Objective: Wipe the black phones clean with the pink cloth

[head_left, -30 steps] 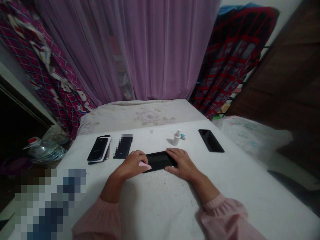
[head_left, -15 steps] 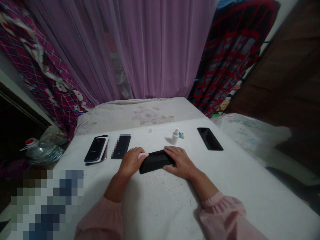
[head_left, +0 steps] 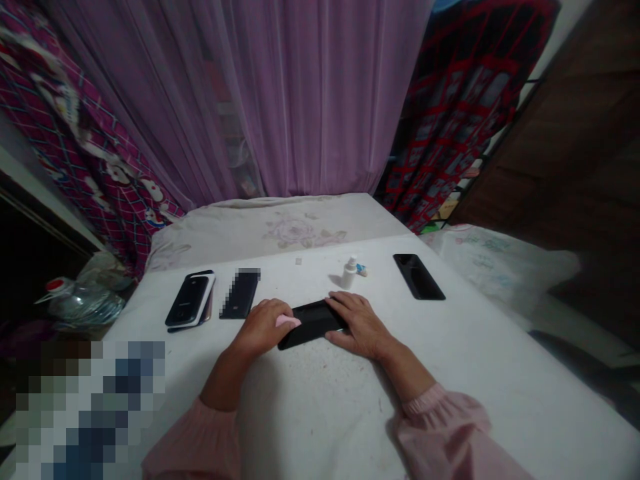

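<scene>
**A:** Where's the phone, and what's on it?

**B:** The black smartphone (head_left: 313, 325) lies flat on a white-sheeted bed (head_left: 310, 417), slightly askew, between the two hands. The left hand (head_left: 260, 327) has its fingers (head_left: 270, 310) curled tightly around a pink cloth (head_left: 288, 321), pressed against the phone's left end. The right hand (head_left: 357, 327) is spread over the other end, its fingers clamping the phone.

**A:** So which step is this?

**B:** I'd judge it a cleaning step: the cloth works the dark face while the right hand steadies the phone.

**A:** And what does the next move call for?

**B:** A firm right-hand hold, I'd say, so the phone can't slide under the cloth.

**A:** Any difference from the earlier frame?

**B:** Half a second ago, the cloth sat nearer the phone's upper edge; now it's lower, on the end. The phone remains between both hands.

**A:** What's nearby?

**B:** Beyond it stand a small white bottle (head_left: 349, 273) and a black phone (head_left: 419, 277). To the left lie a cased phone (head_left: 190, 300) and a pixelated phone (head_left: 240, 293).
</scene>
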`<state>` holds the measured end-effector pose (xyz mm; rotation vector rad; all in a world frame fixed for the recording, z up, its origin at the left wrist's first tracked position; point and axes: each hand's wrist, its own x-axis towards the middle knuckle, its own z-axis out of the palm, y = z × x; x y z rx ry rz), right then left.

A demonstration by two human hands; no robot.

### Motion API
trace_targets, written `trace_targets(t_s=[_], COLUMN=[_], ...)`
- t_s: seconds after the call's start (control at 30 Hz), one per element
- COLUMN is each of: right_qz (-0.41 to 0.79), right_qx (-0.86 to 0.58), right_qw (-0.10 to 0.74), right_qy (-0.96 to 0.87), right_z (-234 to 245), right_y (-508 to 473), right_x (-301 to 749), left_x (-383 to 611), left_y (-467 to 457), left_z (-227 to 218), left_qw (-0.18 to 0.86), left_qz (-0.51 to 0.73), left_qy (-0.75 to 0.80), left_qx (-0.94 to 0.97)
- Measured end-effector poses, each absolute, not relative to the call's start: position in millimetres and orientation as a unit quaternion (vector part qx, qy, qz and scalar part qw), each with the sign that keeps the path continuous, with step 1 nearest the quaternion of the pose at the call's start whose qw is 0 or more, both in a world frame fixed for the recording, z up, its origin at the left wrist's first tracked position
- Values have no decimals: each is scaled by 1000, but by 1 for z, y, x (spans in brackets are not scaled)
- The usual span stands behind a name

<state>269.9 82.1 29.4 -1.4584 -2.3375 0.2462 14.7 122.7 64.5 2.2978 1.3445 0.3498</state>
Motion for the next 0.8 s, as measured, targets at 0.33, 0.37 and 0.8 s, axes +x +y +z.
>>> trace_targets(t_s=[0.33, 0.37, 0.8], right_qz=[87, 87, 82], right_qx=[-516, -516, -511], right_qw=[193, 194, 194], right_qy=[-830, -830, -833], right_z=[28, 28, 28], right_y=[82, 82, 82], right_x=[270, 270, 270], left_x=[22, 23, 27], left_y=[116, 116, 120], left_z=[71, 71, 61], left_qw=[204, 194, 156], left_qz=[99, 104, 160], left_qy=[491, 494, 547], left_qx=[841, 841, 807])
